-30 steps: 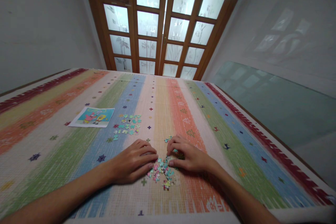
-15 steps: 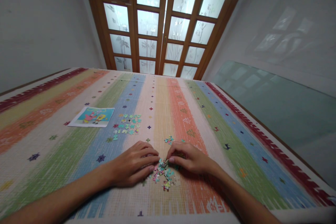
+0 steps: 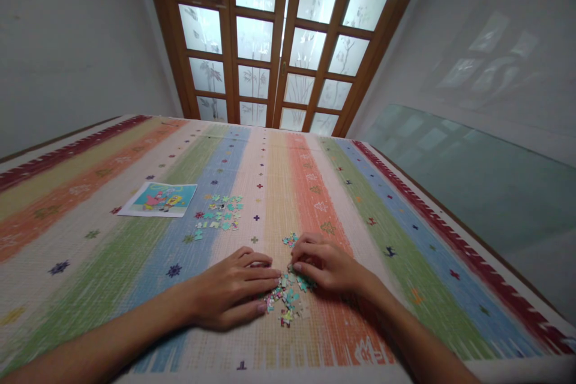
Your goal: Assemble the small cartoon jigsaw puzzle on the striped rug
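Observation:
A small heap of loose jigsaw pieces lies on the striped mat near its front edge. My left hand rests flat beside the heap, fingers stretched out with the tips touching the pieces. My right hand sits at the heap's right side with its fingers curled and pinched over a few pieces; what it grips is too small to make out. A tiny cluster of pieces lies just beyond my right hand.
Farther left on the mat lie a group of spread-out teal pieces and a cartoon reference picture. A wooden door with frosted glass panes stands behind the mat. A glass panel leans along the right wall.
Both hands shifted slightly toward me and to the right over the heap. My left hand's fingers stretched further across the pieces; my right hand curled tighter.

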Motion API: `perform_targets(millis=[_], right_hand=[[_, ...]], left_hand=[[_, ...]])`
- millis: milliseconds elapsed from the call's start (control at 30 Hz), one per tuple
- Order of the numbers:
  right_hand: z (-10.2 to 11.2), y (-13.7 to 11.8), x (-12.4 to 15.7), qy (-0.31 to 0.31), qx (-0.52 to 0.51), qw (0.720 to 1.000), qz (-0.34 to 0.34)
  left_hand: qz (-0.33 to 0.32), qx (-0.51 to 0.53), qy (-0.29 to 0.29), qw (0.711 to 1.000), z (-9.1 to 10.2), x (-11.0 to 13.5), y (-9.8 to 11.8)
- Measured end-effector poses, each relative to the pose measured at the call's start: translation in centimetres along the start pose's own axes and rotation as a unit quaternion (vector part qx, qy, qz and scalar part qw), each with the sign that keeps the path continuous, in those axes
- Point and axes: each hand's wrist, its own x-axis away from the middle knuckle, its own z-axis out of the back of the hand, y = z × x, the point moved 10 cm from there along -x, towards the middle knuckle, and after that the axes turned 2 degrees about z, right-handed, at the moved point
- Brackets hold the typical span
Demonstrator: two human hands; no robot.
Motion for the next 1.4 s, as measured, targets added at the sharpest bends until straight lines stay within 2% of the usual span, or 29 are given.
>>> perform_targets(millis=[167, 333, 500, 600, 733, 933, 1100, 1267, 1400], right_hand=[[1.0, 0.9, 0.1, 0.048, -0.015, 0.999, -0.014], [0.3, 0.9, -0.2, 0.073, -0.054, 0.996, -0.021], [0.0, 0.6, -0.5, 0.135, 0.008, 0.99, -0.045], [0.3, -0.1, -0.6, 0.115, 0.03, 0.993, -0.018], [0.9, -0.3, -0.5, 0.06, 0.016, 0.998, 0.005], [0.1, 0.5, -0.3, 0.022, 0.025, 0.999, -0.035], [-0.4, 1.4, -0.3, 0.019, 0.015, 0.996, -0.084], [0.3, 1.8, -0.3, 0.051, 0.034, 0.994, -0.094], [0.4, 1.8, -0.4, 0.053, 0.038, 0.994, -0.092]], left_hand=[[0.0, -0.013, 0.043, 0.999, 0.9, 0.1, 0.0], [-0.006, -0.025, 0.064, 0.998, 0.9, 0.4, 0.0], [0.051, -0.069, 0.087, 0.992, 0.8, 0.6, -1.6], [0.078, -0.07, 0.061, 0.993, 0.4, 0.7, -2.5], [0.075, -0.048, -0.003, 0.996, -0.3, 0.6, -2.5], [0.057, -0.016, -0.081, 0.995, -1.3, 0.4, -1.5], [0.046, 0.0, -0.061, 0.997, -0.9, 0.2, -0.9], [0.05, 0.042, -0.051, 0.997, -0.4, 0.1, -0.7], [0.07, 0.045, -0.048, 0.995, -0.4, 0.1, -0.9]])
